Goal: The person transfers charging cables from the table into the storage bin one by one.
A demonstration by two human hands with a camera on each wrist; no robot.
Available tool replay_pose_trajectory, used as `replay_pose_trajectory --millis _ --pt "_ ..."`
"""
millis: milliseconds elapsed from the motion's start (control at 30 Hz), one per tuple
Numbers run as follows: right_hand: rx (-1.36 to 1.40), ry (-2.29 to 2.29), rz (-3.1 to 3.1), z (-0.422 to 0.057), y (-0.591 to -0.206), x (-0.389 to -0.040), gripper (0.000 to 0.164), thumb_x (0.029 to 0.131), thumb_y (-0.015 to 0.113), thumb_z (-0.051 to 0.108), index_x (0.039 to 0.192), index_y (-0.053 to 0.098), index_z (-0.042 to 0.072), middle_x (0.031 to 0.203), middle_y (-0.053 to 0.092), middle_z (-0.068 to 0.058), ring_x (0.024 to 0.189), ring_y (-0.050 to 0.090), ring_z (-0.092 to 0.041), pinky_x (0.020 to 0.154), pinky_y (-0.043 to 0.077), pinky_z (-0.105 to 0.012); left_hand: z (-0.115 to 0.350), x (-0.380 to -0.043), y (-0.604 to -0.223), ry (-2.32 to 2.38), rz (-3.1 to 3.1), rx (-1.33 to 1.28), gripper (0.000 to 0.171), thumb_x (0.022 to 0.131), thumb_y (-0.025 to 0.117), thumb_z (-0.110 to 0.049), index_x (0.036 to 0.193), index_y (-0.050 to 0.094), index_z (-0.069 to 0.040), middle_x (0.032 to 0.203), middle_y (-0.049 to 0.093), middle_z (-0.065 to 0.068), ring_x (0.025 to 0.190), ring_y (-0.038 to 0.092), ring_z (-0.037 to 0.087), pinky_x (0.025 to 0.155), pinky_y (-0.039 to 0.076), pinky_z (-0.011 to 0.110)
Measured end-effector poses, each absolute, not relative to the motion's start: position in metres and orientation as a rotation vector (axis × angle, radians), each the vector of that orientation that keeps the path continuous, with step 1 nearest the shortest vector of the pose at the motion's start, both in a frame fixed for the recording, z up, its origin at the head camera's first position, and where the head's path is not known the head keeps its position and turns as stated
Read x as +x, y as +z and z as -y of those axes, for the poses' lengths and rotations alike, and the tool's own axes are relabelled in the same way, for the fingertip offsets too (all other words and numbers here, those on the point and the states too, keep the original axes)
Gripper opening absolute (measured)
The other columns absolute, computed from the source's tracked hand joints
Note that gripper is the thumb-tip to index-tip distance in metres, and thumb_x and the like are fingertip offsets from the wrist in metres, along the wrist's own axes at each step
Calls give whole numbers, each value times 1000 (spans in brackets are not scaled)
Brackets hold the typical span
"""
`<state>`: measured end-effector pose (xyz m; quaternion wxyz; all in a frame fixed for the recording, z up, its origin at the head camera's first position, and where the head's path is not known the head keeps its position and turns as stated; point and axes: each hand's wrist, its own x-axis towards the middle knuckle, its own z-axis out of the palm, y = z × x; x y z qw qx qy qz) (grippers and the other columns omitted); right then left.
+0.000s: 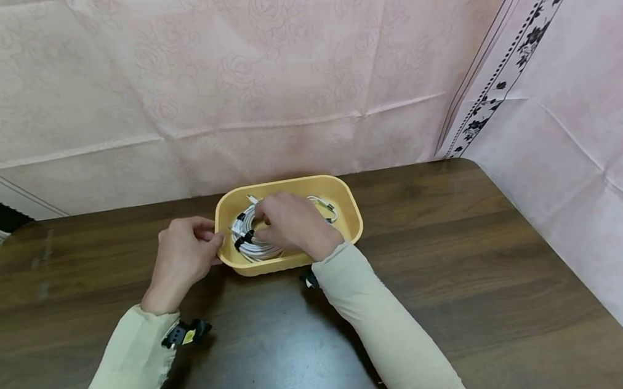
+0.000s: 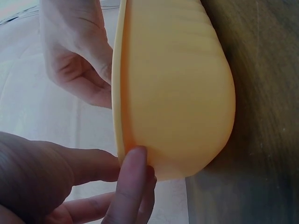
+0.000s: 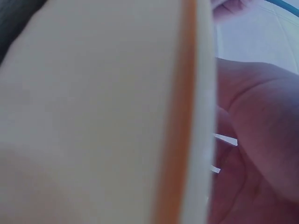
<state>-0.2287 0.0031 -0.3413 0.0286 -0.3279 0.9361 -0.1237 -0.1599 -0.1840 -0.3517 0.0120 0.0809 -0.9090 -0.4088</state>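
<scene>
A yellow plastic tub (image 1: pixel 349 210) stands on the table near its back edge. My left hand (image 1: pixel 185 252) pinches the tub's left rim; in the left wrist view its fingers (image 2: pixel 132 175) press the outer wall just under the lip. Inside the tub lies a coiled white cable (image 1: pixel 243 225) with black ties. My right hand (image 1: pixel 291 221) reaches in over the front wall, fingers and thumb curled onto the right side of this coil. Another white cable loop (image 1: pixel 326 204) shows to the right of that hand. In the right wrist view the tub wall (image 3: pixel 93 112) hides most of the fingertips.
The dark wooden table (image 1: pixel 436 282) extends to both sides and in front of the tub. Close behind it hangs a pale flowered cloth (image 1: pixel 278 67), and another cloth (image 1: pixel 587 102) borders the right side. A black wrist device (image 1: pixel 184 333) sits at the left cuff.
</scene>
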Motion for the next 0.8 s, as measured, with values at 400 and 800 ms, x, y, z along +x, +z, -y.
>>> replay_pose_trajectory --millis 400,800 --pt "-1018 -406 -2968 -28 -342 -226 25 93 72 39 103 75 16 96 71 1 88 63 -14 70 55 -33 187 -160 -348 -1168 2902 223 35 98 63 -19 123 67 5 102 70 19 72 68 16 59 55 22" --pt "-1023 -444 -3164 -80 -330 -221 66 96 57 64 137 63 13 139 62 -4 130 57 -24 107 50 -44 187 -145 -352 -970 2751 61 56 108 45 -35 145 47 7 138 51 33 129 44 48 106 40 64"
